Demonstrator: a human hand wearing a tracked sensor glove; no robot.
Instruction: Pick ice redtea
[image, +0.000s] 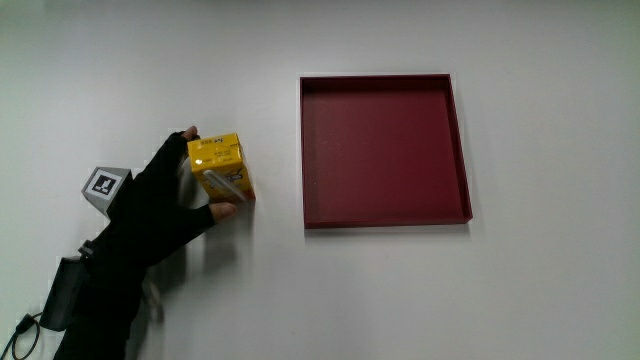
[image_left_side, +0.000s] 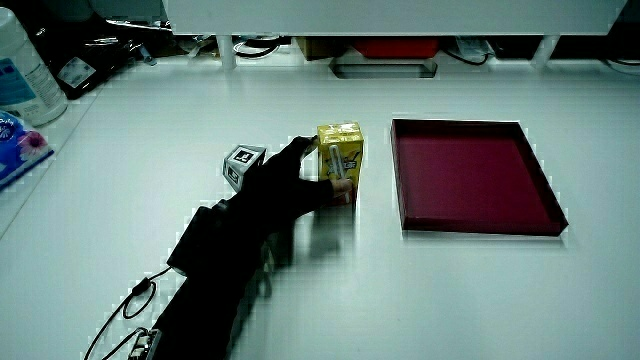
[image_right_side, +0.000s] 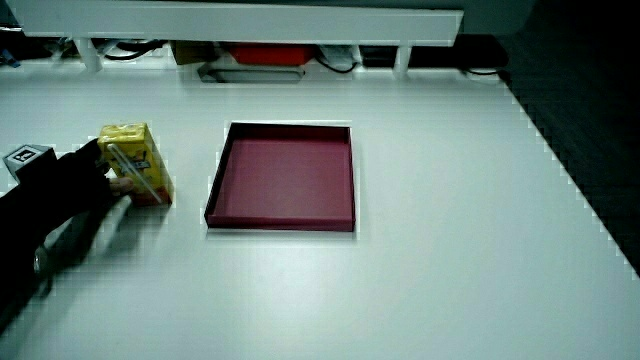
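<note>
A yellow ice red tea carton (image: 222, 167) stands upright on the white table beside the dark red tray (image: 455, 140). It shows in both side views too, carton (image_left_side: 340, 156) and carton (image_right_side: 138, 163), with a straw taped to its side. The gloved hand (image: 185, 185) is wrapped around the carton, fingers on one face and thumb on the face nearer the person. The patterned cube (image: 104, 184) sits on the hand's back. In a side view the hand (image_left_side: 305, 178) closes on the carton; the hand (image_right_side: 85, 170) also grips it.
The shallow square tray (image_left_side: 478, 222), tray (image_right_side: 280, 224), holds nothing. A low partition with cables runs along the table's edge farthest from the person. A bottle (image_left_side: 25, 70) and a packet (image_left_side: 18, 145) lie at the table's edge in a side view.
</note>
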